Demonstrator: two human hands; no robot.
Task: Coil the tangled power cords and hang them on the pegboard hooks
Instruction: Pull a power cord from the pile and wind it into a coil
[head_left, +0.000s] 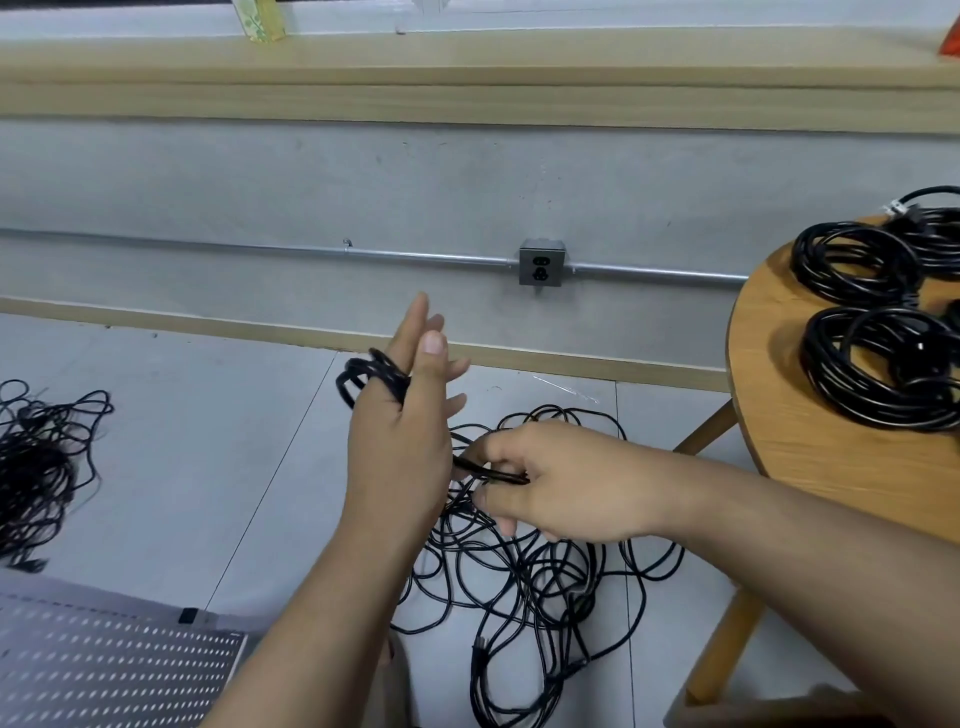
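Observation:
My left hand (405, 431) is raised with its fingers straight, and several loops of a black cord (371, 376) lie wound around the hand between thumb and fingers. Just right of it, my right hand (545, 483) pinches a strand of the same black cord (493, 474) and holds it taut toward the left palm. Below both hands a tangled heap of black power cords (524, 577) lies on the floor. The white pegboard (104, 670) lies at the bottom left.
A round wooden table (779, 415) at the right carries coiled black cords (872, 322). Another tangled pile of cords (41, 462) lies on the floor at the left. A wall socket (541, 264) on a metal conduit sits on the grey wall ahead.

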